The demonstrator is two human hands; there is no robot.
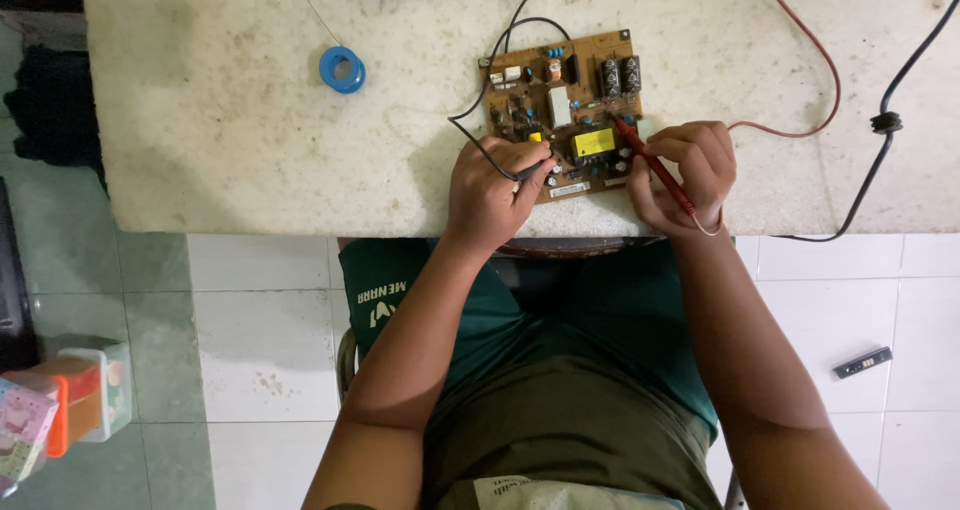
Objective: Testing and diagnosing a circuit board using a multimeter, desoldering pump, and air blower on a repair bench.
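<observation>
A brown circuit board [562, 100] with capacitors, a yellow-topped transformer and other parts lies on the pale stone table [250, 140] near its front edge. My left hand [490, 188] grips a black test probe [530, 170] whose tip touches the board's lower left. My right hand [685, 175] holds a red test probe [655, 165] like a pen, its tip resting on the board beside the yellow part. A black lead [495, 55] and a red lead [810, 60] run from the probes toward the table's far edge.
A blue spool of solder [342, 70] lies left of the board. A thick black cable [885, 125] crosses the table's right side. On the tiled floor lie a small black device [862, 362] at right and colourful boxes [60, 405] at left.
</observation>
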